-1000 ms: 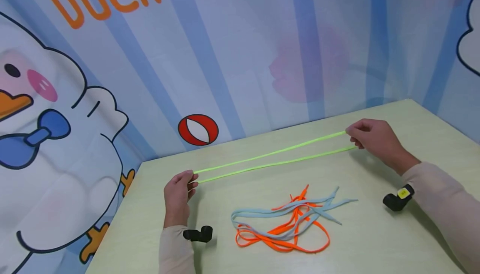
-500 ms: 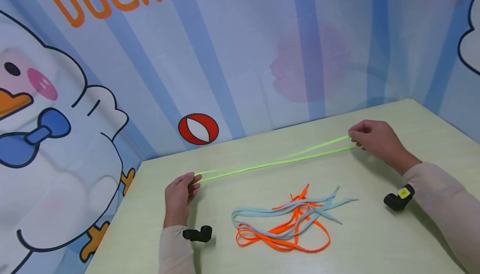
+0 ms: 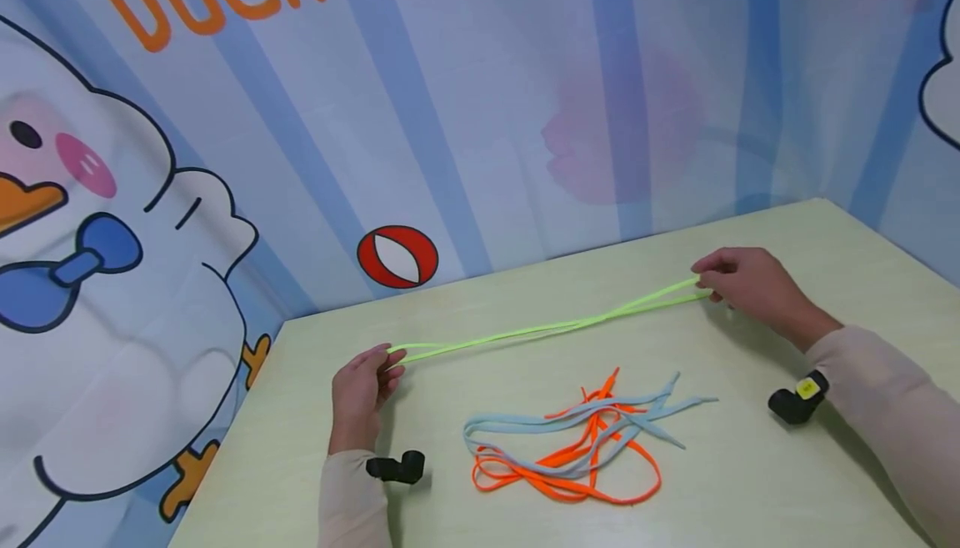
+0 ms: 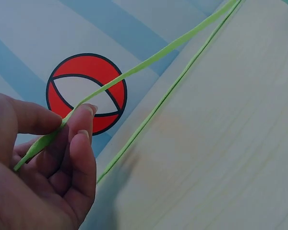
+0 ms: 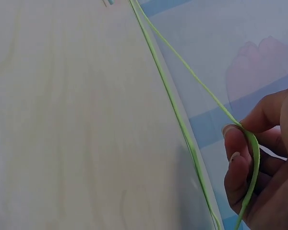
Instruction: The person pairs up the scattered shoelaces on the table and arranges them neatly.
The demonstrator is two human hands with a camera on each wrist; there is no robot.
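A neon yellow-green shoelace (image 3: 525, 332) stretches above the table in two strands that come together mid-span in the head view. At its left, my left hand (image 3: 360, 394) pinches one strand between thumb and forefinger. In the left wrist view a short end of the lace (image 4: 43, 142) lies across the palm, while the second strand passes behind the fingers. My right hand (image 3: 750, 281) pinches the other side, higher up. The right wrist view shows the lace bending past the right hand's fingertips (image 5: 234, 139) and down along the palm, with the second strand hanging beside it.
Orange shoelaces (image 3: 637, 500) and light blue shoelaces (image 3: 510, 424) lie in a loose tangle on the pale wooden table (image 3: 720, 481), in front of the hands. Behind the table's back edge hangs a printed duck curtain (image 3: 480, 114). Each sleeve carries a black wrist camera (image 3: 408, 468).
The two lace strands were spread apart one second ago; the upper one has dropped and now meets the lower one mid-span. My right hand has lowered slightly; the left has barely moved.
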